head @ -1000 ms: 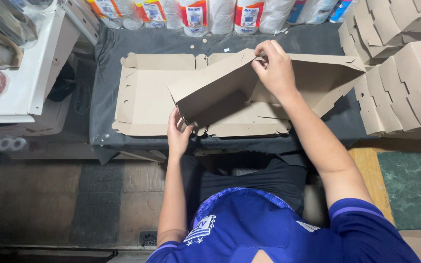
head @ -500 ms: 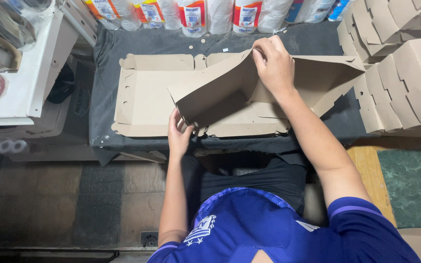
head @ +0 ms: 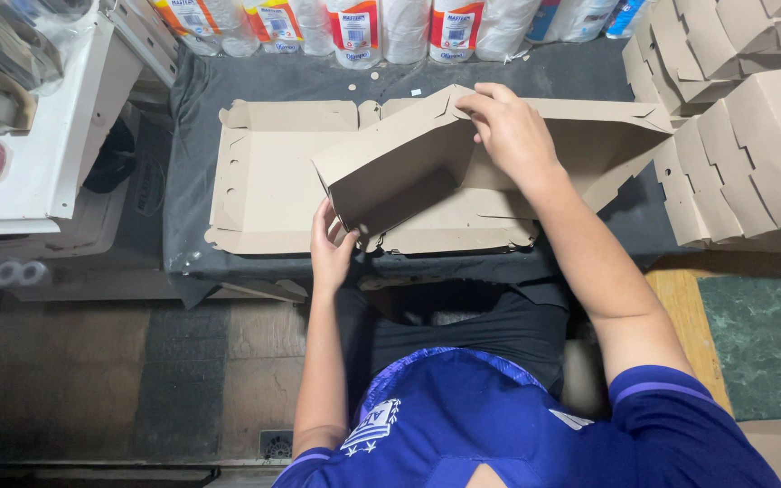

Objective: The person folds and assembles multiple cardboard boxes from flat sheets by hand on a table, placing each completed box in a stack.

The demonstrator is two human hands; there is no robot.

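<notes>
My left hand (head: 332, 248) fingers grip cardboard box (head: 409, 172) near corner | right hand (head: 510, 136) fingers pinch its raised flap | over desk (head: 192, 145)

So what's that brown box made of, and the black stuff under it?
The half-folded box in the left hand and right hand looks like plain matte cardboard: dull brown, crisp creases, die-cut tabs. The black table cover seems to be soft cloth or plastic sheet; it wrinkles and drapes.

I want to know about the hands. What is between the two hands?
In the head view, a raised flap of the cardboard box blank stands between them: the left hand holds its near lower corner, the right hand grips its far top edge.
</notes>
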